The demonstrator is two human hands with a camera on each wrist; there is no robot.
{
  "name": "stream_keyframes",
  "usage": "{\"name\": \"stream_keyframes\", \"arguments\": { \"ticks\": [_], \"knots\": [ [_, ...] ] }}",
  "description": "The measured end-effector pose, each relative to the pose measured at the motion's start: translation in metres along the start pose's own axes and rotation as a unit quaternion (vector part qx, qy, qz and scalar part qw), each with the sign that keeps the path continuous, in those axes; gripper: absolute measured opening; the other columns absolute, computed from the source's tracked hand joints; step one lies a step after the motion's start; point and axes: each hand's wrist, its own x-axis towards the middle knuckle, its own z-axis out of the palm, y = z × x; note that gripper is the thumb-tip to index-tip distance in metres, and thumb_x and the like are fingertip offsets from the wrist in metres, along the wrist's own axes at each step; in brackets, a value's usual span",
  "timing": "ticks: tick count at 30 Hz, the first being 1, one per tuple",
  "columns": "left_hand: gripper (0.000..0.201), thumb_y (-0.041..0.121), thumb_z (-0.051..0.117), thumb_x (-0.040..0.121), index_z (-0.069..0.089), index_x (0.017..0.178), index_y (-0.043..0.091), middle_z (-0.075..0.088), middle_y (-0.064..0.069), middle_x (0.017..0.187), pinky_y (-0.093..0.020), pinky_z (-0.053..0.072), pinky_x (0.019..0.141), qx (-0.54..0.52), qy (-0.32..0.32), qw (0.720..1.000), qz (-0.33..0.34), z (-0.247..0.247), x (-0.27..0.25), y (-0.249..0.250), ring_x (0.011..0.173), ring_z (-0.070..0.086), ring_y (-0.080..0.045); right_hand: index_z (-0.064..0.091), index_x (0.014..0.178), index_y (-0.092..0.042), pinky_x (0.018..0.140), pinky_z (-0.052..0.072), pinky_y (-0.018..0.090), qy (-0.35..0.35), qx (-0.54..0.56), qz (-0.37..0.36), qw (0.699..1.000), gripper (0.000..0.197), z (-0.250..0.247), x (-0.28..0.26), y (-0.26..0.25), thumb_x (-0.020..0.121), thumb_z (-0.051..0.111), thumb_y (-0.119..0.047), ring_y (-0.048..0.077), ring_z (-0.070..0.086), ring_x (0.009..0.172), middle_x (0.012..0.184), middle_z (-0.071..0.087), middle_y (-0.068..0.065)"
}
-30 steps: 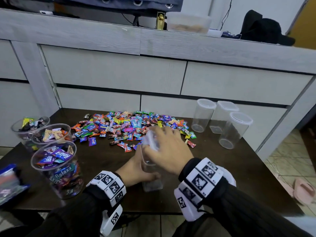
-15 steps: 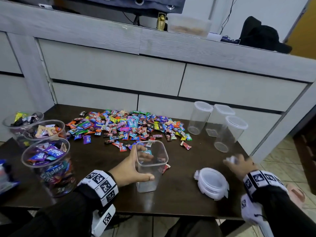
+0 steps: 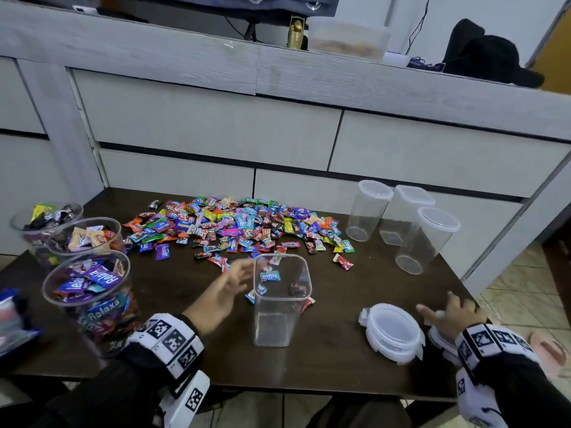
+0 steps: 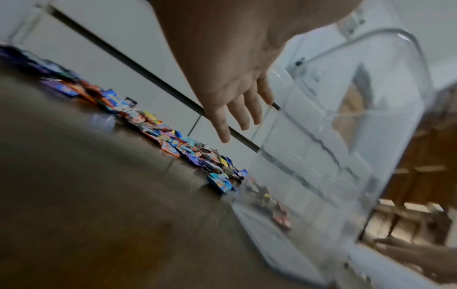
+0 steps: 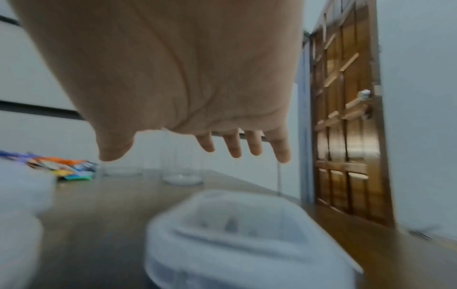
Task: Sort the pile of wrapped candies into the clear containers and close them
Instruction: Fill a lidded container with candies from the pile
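Observation:
A pile of wrapped candies covers the middle of the dark table. In front of it stands an empty clear square container without a lid. My left hand hovers just left of its rim with straight fingers, not touching it; in the left wrist view the hand is beside the container wall. My right hand is at the table's right edge, fingers spread, above a white lid that it does not grip.
Round white lids are stacked left of my right hand. Three open containers of sorted candies stand at the left edge. Three lidded empty containers stand at the back right. Grey drawers rise behind the table.
My right hand took the lid off the square container and carried it to the table's right edge. My left hand let go of the container and opened beside it.

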Motion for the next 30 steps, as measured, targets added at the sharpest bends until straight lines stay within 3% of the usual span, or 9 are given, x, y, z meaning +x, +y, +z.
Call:
{"name": "stream_keyframes", "arguments": {
  "ticks": [3, 6, 9, 11, 13, 16, 22, 26, 30],
  "knots": [
    [0.075, 0.086, 0.045, 0.072, 0.054, 0.123, 0.031, 0.058, 0.018, 0.127, -0.032, 0.038, 0.109, 0.094, 0.122, 0.988, -0.017, -0.014, 0.008, 0.005, 0.122, 0.052, 0.004, 0.017, 0.149, -0.014, 0.115, 0.021, 0.046, 0.034, -0.013, -0.106, 0.994, 0.095, -0.020, -0.007, -0.033, 0.080, 0.049, -0.071, 0.034, 0.016, 0.143, 0.155, 0.017, 0.016],
    [0.054, 0.052, 0.057, 0.092, 0.047, 0.134, 0.020, 0.051, 0.000, 0.140, -0.039, 0.038, 0.107, 0.305, 0.190, 0.928, -0.094, -0.029, 0.030, 0.005, 0.132, 0.045, -0.018, 0.011, 0.151, -0.012, 0.118, 0.013, 0.044, 0.026, -0.029, -0.231, 0.972, 0.102, -0.024, -0.025, -0.085, 0.078, 0.049, -0.072, 0.033, 0.007, 0.145, 0.158, 0.008, 0.014],
    [0.079, 0.062, 0.058, 0.087, 0.032, 0.146, 0.016, 0.034, -0.008, 0.154, -0.051, 0.029, 0.115, 0.459, 0.141, 0.851, -0.213, -0.032, 0.050, -0.001, 0.143, 0.030, -0.026, 0.000, 0.152, -0.014, 0.118, 0.012, 0.049, -0.024, -0.061, -0.302, 0.951, 0.117, -0.010, -0.047, -0.140, 0.070, 0.054, -0.078, 0.033, -0.004, 0.146, 0.160, -0.006, 0.011],
    [0.107, 0.073, 0.060, 0.077, 0.014, 0.154, 0.014, 0.010, -0.008, 0.163, -0.058, 0.015, 0.118, 0.502, 0.082, 0.814, -0.281, -0.032, 0.059, -0.015, 0.151, 0.007, -0.028, -0.007, 0.152, -0.018, 0.118, 0.011, 0.053, -0.066, -0.075, -0.322, 0.941, 0.127, 0.007, -0.054, -0.168, 0.063, 0.062, -0.077, 0.031, -0.009, 0.146, 0.159, -0.013, 0.005],
    [0.127, 0.078, 0.064, 0.068, -0.004, 0.155, 0.015, -0.010, -0.009, 0.164, -0.063, 0.007, 0.117, 0.546, 0.016, 0.777, -0.313, -0.031, 0.065, -0.030, 0.150, -0.011, -0.031, -0.012, 0.151, -0.020, 0.116, 0.007, 0.054, -0.099, -0.092, -0.322, 0.937, 0.134, 0.025, -0.052, -0.185, 0.059, 0.068, -0.074, 0.029, -0.014, 0.146, 0.158, -0.020, 0.001],
    [0.145, 0.087, 0.064, 0.055, -0.015, 0.154, 0.016, -0.021, -0.010, 0.161, -0.066, 0.001, 0.114, 0.591, -0.016, 0.736, -0.331, -0.037, 0.070, -0.047, 0.148, -0.020, -0.034, -0.013, 0.150, -0.023, 0.115, 0.004, 0.058, -0.101, -0.093, -0.294, 0.946, 0.128, 0.050, -0.035, -0.197, 0.064, 0.068, -0.071, 0.030, -0.015, 0.145, 0.158, -0.021, 0.000],
    [0.165, 0.100, 0.050, 0.028, -0.024, 0.151, 0.020, -0.033, -0.012, 0.157, -0.068, -0.004, 0.112, 0.573, -0.016, 0.734, -0.364, -0.059, 0.087, -0.073, 0.145, -0.027, -0.038, -0.014, 0.149, -0.028, 0.111, 0.009, 0.065, -0.072, -0.059, -0.215, 0.972, 0.126, 0.069, 0.010, -0.204, 0.058, 0.052, -0.084, 0.033, -0.014, 0.145, 0.158, -0.022, 0.000],
    [0.155, 0.101, 0.049, 0.039, -0.026, 0.150, 0.023, -0.034, -0.010, 0.157, -0.069, -0.001, 0.113, 0.534, 0.007, 0.760, -0.370, -0.058, 0.105, -0.075, 0.145, -0.025, -0.038, -0.015, 0.149, -0.027, 0.111, 0.008, 0.064, -0.087, -0.025, -0.169, 0.981, 0.131, 0.066, 0.034, -0.217, 0.055, 0.050, -0.090, 0.037, -0.014, 0.144, 0.158, -0.021, 0.003],
    [0.164, 0.105, 0.043, 0.030, -0.029, 0.149, 0.019, -0.034, -0.018, 0.155, -0.059, -0.017, 0.112, 0.576, -0.017, 0.749, -0.328, -0.051, 0.123, -0.076, 0.143, -0.030, -0.040, -0.014, 0.150, -0.024, 0.114, 0.004, 0.058, -0.086, -0.004, -0.160, 0.983, 0.135, 0.062, 0.051, -0.241, 0.054, 0.056, -0.088, 0.037, -0.012, 0.145, 0.158, -0.018, 0.009]
  ]
}}
